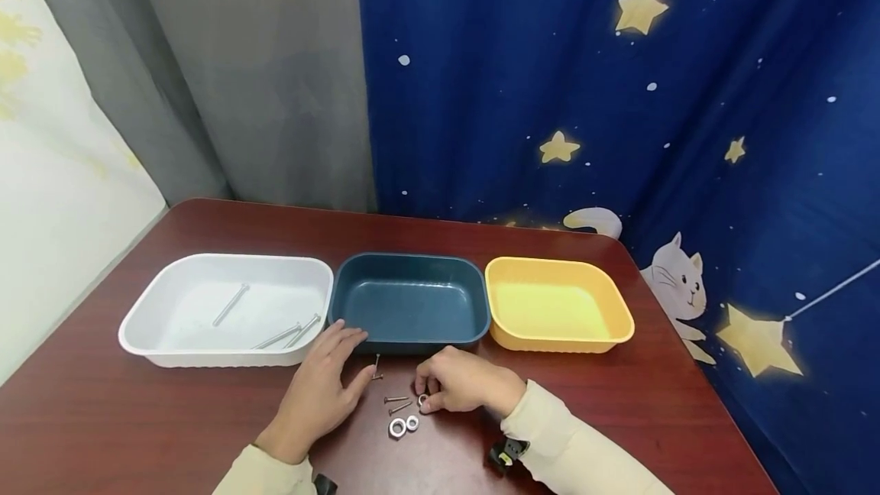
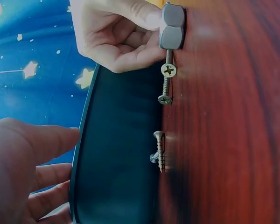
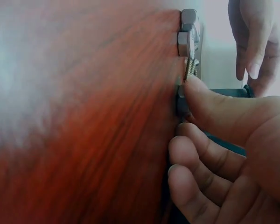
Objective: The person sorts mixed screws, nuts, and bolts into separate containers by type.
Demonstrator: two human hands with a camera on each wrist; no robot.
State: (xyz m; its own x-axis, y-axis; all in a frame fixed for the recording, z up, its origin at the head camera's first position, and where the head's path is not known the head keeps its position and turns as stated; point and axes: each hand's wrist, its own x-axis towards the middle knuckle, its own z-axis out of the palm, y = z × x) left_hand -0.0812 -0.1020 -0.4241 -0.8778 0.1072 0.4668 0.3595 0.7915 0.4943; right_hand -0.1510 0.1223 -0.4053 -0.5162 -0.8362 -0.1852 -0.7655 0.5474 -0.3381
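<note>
My right hand [image 1: 457, 382] curls at the table in front of the dark blue bin, its thumb and fingers pinching a small hex nut [image 3: 181, 101]. Just left of it lie a larger nut [image 1: 397, 428] and a smaller nut [image 1: 412, 423], side by side. Two short screws [image 1: 396, 400] rest behind those nuts. Another pair of screws [image 2: 159, 151] lies close to the blue bin's front wall. My left hand [image 1: 319, 388] holds nothing, its fingers extended over the near left corner of that bin and the thumb spread toward the screws.
Three bins stand in a row: a white bin [image 1: 165, 354] with three long bolts [image 1: 230, 305], the dark blue bin [image 1: 412, 346] in the middle, and a yellow bin [image 1: 560, 344] on the right. Curtains [image 1: 481, 82] hang behind the reddish-brown table [image 1: 639, 418].
</note>
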